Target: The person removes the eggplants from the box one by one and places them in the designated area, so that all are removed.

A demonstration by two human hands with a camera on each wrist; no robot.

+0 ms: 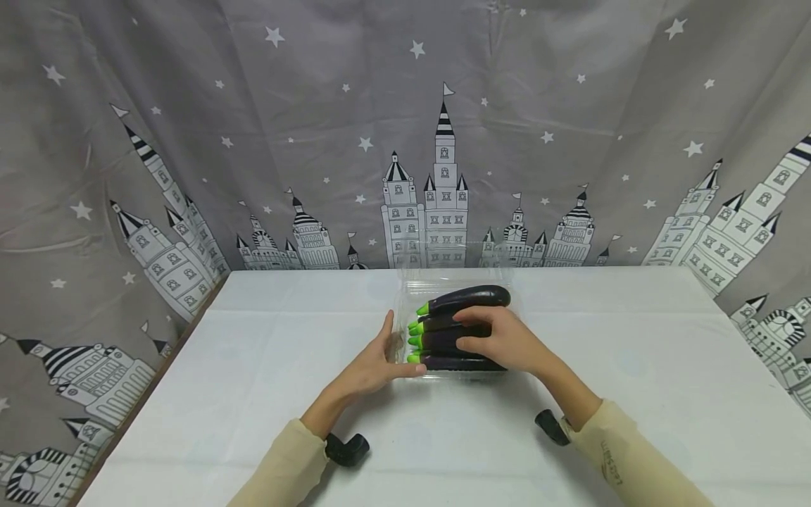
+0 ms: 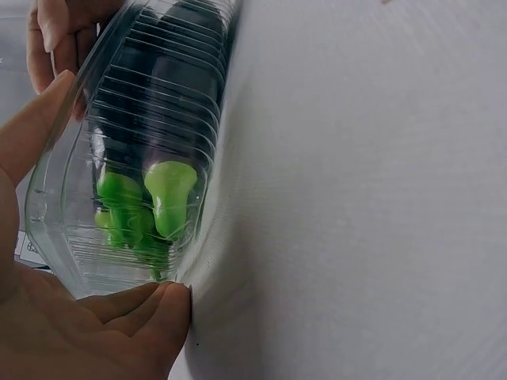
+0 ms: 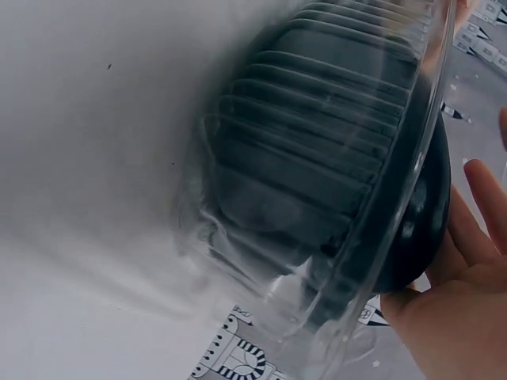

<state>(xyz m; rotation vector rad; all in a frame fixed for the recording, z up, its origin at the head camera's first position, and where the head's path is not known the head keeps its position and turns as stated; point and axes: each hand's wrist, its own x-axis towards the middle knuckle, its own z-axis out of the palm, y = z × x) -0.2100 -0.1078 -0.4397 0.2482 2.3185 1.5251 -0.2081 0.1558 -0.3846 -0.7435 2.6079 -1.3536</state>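
A clear ribbed plastic container holds several dark eggplants with bright green stem ends pointing left. At its left end, my left hand grips the near corner. In the left wrist view the thumb lies at the rim and the fingers press the end wall below the green stems. My right hand reaches over the right part of the container. Its thumb and fingers hold an eggplant in the middle of the row. The right wrist view shows a rounded eggplant end above the rim, beside that hand.
The container's transparent lid stands raised behind it. Under everything is a table with a white cover. A grey curtain printed with castles and stars hangs along the back and sides. Black wrist mounts sit at both sleeves.
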